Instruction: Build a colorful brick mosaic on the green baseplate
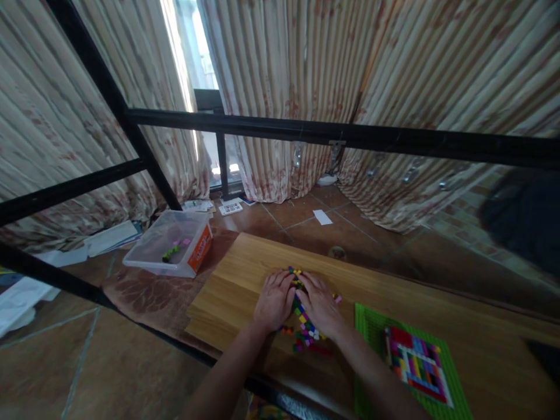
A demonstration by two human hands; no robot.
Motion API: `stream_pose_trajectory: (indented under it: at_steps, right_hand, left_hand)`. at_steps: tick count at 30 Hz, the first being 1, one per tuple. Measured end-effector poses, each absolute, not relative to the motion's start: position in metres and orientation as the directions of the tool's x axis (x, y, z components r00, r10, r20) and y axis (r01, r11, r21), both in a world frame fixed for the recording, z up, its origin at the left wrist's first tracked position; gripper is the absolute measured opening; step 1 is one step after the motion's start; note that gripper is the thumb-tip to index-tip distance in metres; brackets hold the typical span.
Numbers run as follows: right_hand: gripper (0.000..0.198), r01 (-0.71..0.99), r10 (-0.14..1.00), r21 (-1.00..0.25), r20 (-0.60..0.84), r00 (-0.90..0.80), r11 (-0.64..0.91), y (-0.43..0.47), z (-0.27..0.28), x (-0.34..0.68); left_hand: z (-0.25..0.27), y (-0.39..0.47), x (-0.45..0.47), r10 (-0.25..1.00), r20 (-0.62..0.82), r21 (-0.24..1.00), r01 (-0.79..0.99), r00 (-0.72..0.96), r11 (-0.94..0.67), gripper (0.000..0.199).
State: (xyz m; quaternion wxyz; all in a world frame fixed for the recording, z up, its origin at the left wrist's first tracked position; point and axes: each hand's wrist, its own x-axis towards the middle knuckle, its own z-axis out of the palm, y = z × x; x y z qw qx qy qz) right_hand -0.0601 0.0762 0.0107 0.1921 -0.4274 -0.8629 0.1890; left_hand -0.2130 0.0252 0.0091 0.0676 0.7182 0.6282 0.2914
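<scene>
On the wooden board, a loose pile of small coloured building bricks [301, 315] lies between my two hands. My left hand [275, 298] rests palm down against the pile's left side, its fingers stretched forward. From the other side, my right hand [321, 303] lies over the edge of the pile with its fingers extended, and the fingertips of both hands come close at the far end. Some bricks are hidden under the hands. To the right, a green baseplate [363, 326] carries a block of multicoloured bricks [417, 361] built into a rectangle.
The wooden board [245, 262] rests on a brown patterned cloth [149, 297]. A clear plastic box [153, 265] with a few bricks inside stands at the left. Black metal bars [262, 123] cross in front of the curtains [271, 64]. A white paper [322, 217] lies on the tiled floor.
</scene>
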Motion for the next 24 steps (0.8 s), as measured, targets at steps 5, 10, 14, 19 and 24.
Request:
stream_pose_trajectory:
  at_steps: [5,10,14,19,24]
  right_hand:
    - [0.041,0.614,0.812,-0.561,0.206,-0.546,0.555,0.055,0.019,-0.052]
    - [0.037,0.589,0.836,-0.633,0.184,-0.517,0.503,0.035,0.033,-0.038]
    - [0.036,0.616,0.880,-0.644,0.215,-0.423,0.453,0.043,0.039,-0.020]
    - [0.037,0.761,0.947,-0.565,0.217,-0.237,0.319,0.073,0.033,0.009]
    - [0.038,0.830,0.963,-0.492,0.082,-0.255,0.262,0.084,0.022,0.017]
  left_hand:
    - [0.010,0.019,-0.207,0.926,0.374,0.577,0.767,0.058,-0.281,0.033]
    - [0.011,0.007,-0.204,0.911,0.412,0.705,0.626,0.022,-0.334,0.032]
    - [0.012,0.004,-0.207,0.916,0.398,0.756,0.583,-0.046,-0.298,0.031]
    - [0.012,0.034,-0.221,0.913,0.396,0.671,0.710,-0.100,-0.213,0.035]
    - [0.011,0.079,-0.228,0.940,0.328,0.521,0.811,0.096,-0.265,0.039]
